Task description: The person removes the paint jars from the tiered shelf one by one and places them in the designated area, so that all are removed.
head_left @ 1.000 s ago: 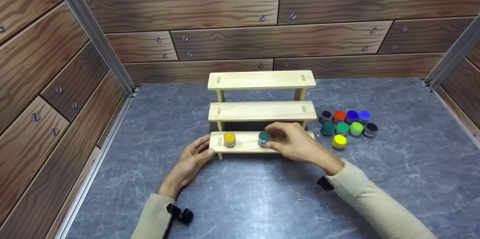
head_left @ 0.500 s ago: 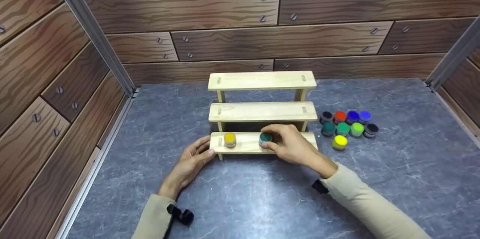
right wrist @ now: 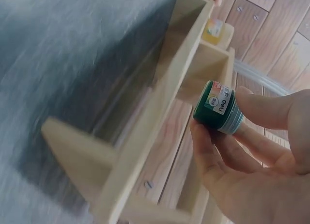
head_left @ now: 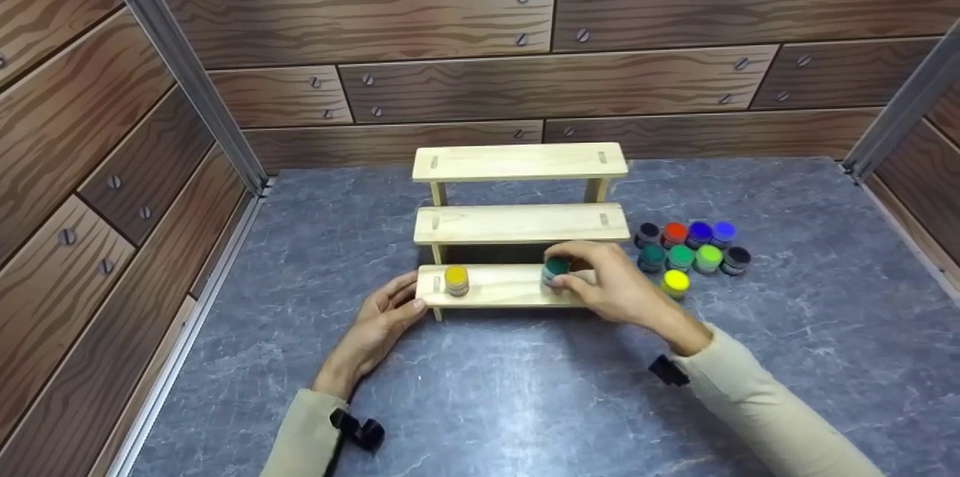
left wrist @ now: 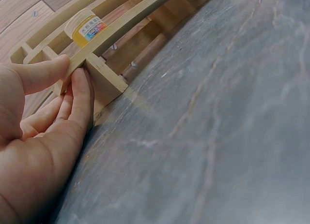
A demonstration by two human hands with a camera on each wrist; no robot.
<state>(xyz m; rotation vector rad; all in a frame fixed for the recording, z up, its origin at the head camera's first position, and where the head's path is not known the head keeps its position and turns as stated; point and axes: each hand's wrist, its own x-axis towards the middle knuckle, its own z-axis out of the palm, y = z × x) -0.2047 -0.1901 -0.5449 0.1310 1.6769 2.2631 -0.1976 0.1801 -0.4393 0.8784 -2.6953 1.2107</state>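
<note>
A three-tier wooden stand point(head_left: 517, 223) stands on the grey marbled table. My left hand point(head_left: 379, 327) grips the left end of its lowest board, thumb on the near side and fingers underneath, as the left wrist view shows. Between thumb and fingers, my right hand point(head_left: 611, 286) holds a dark green paint jar point(right wrist: 214, 108) at the right part of that board. In the right wrist view the jar seems raised a little off the wood. An amber-yellow paint jar point(head_left: 456, 280) sits upright near the board's left end, close to my left hand.
Several more paint jars are grouped right of the stand, among them a red jar point(head_left: 674, 234), a light green jar point(head_left: 708, 258) and a bright yellow jar point(head_left: 675, 283). Wood-patterned panels point(head_left: 450, 19) wall the table at the back and sides.
My right hand has moved the dark green jar to the right along the lowest board. My left hand has kept its grip, and the amber-yellow jar stays in place.
</note>
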